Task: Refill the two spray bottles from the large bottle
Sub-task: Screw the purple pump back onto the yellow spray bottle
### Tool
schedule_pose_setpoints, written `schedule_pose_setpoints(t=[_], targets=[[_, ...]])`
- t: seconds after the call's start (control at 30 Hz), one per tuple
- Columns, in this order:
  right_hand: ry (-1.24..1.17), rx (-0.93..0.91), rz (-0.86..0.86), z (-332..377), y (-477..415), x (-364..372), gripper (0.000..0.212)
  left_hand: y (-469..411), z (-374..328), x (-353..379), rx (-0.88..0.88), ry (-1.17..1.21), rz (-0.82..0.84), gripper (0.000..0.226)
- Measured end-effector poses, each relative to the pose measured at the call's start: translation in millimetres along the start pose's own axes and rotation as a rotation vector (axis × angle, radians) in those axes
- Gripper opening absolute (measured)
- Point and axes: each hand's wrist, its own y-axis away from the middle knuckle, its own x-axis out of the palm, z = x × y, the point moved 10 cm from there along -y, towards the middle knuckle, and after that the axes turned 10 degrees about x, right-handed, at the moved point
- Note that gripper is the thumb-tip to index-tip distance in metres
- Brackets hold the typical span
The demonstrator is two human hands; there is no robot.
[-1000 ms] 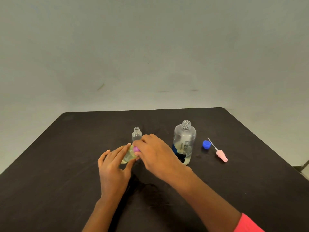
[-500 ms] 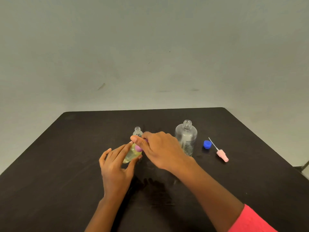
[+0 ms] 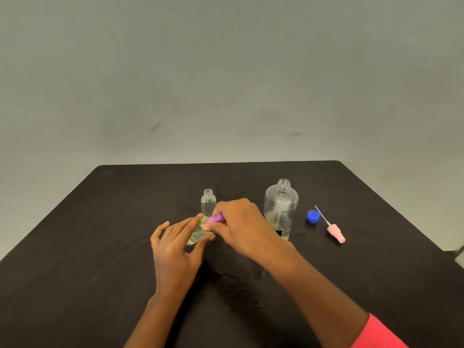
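On the matte black bench (image 3: 100,247), the left hand (image 3: 175,252) grips the small clear spray bottle of yellowish liquid (image 3: 198,233); the right hand (image 3: 241,224) pinches its purple spray cap (image 3: 216,218). Light, likely slippery: hold its body gently.

Soft, even light; faint shadows, slight wide-angle edge bending.

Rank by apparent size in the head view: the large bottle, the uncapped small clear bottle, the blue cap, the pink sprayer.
1. large bottle
2. small clear bottle
3. pink sprayer, long with its tube but thin
4. blue cap
All lie at a similar distance, so nearness hardly matters.
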Motion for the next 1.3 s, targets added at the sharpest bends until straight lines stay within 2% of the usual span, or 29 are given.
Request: schedule_pose_setpoints(t=[0.27, 0.47, 0.63, 0.77, 0.87, 1.07, 1.17, 1.3], targets=[[0.164, 0.042, -0.071, 2, 4, 1, 0.041, 0, -1, 1, 0.023, -0.003, 0.008, 0.040], [0.184, 0.042, -0.078, 6, 8, -1, 0.041, 1, -4, 6, 0.018, 0.005, 0.052, 0.043], [0.181, -0.098, -0.120, 20, 17, -2, 0.040, -3, -7, 9, -0.011, 0.059, 0.107, 0.042], [0.079, -0.230, -0.103, 27, 22, -6, 0.030, 0, 2, 12, -0.048, 0.110, 0.128, 0.042], [0.090, -0.288, -0.064, 28, 22, -3, 0.023, 1, 3, 17, -0.031, 0.142, 0.159, 0.056], [0.023, -0.105, -0.002, 19, 13, 2, 0.026, 0, -1, 17, 0.008, 0.103, 0.177, 0.067], [0.089, -0.043, -0.076, 17, 12, -1, 0.034, -1, -4, 14, 0.029, 0.102, 0.154, 0.065], [0.145, 0.021, -0.177, 11, 16, -7, 0.055, 0, -4, 14, 0.066, 0.088, 0.145, 0.069]])
